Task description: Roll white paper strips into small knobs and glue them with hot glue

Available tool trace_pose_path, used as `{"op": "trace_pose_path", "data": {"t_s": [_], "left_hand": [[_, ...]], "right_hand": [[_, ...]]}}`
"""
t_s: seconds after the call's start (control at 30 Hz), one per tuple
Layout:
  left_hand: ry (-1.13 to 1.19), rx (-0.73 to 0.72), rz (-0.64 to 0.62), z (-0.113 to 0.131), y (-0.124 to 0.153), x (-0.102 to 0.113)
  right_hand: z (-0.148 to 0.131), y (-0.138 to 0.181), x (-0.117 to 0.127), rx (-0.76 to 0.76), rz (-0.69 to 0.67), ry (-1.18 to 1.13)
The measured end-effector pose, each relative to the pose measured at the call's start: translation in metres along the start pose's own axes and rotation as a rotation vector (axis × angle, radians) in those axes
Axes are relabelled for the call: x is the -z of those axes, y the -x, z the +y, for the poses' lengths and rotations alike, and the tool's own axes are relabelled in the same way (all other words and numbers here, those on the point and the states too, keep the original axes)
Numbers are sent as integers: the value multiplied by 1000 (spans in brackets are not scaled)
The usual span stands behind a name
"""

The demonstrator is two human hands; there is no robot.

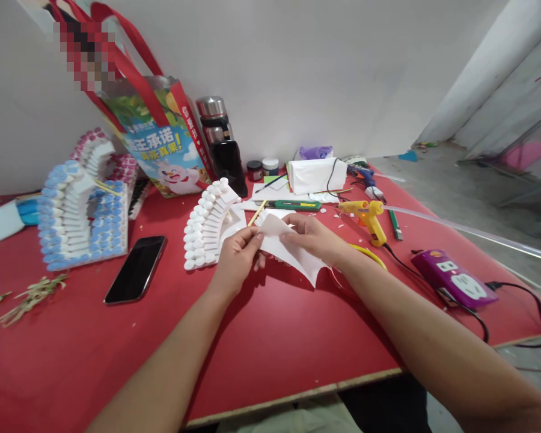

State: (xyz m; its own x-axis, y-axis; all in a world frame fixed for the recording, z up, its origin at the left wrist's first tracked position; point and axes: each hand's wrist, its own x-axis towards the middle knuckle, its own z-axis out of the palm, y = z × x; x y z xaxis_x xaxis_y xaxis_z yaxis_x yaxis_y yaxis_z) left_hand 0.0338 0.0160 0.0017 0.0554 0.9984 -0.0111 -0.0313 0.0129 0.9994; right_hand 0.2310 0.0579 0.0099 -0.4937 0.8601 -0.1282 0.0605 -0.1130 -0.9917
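Both hands hold a white sheet of paper (297, 251) above the red table. My left hand (241, 255) pinches the sheet's left edge between thumb and fingers. At its upper right part, my right hand (309, 234) is closed on the same sheet, some fingers hidden behind it. A thin yellow stick (257, 213) shows just behind the paper. Left of my left hand stands a curved fan-shaped piece with white rounded tips (202, 225). A green utility knife (297, 205) lies beyond my hands, and a yellow glue gun (367, 218) is to the right.
A purple power strip (453, 279) with black cords sits at the right. On the left are a phone (135, 269), blue-tipped fan pieces (79, 219) and dried plant bits (33, 296). A shopping bag (162, 144), flask (214, 120) and folded white sheets (316, 175) stand along the wall.
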Motion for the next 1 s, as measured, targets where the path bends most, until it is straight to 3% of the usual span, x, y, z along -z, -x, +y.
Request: {"op": "trace_pose_path", "data": {"t_s": [0.13, 0.27, 0.4, 0.6, 0.77, 1.0], "left_hand": [[23, -25, 38, -4, -4, 6], [99, -48, 33, -4, -5, 8], [119, -94, 27, -1, -4, 6], [219, 37, 4, 3, -5, 7], [329, 113, -90, 8, -7, 8], [237, 171, -150, 5, -4, 4]], "right_hand": [[-3, -1, 1, -10, -25, -249], [-3, -2, 3, -29, 9, -338], [0, -3, 6, -28, -7, -351], [2, -4, 6, -12, -33, -338], [-1, -3, 4, -12, 13, -322], [-4, 0, 4, -22, -29, -207]]}}
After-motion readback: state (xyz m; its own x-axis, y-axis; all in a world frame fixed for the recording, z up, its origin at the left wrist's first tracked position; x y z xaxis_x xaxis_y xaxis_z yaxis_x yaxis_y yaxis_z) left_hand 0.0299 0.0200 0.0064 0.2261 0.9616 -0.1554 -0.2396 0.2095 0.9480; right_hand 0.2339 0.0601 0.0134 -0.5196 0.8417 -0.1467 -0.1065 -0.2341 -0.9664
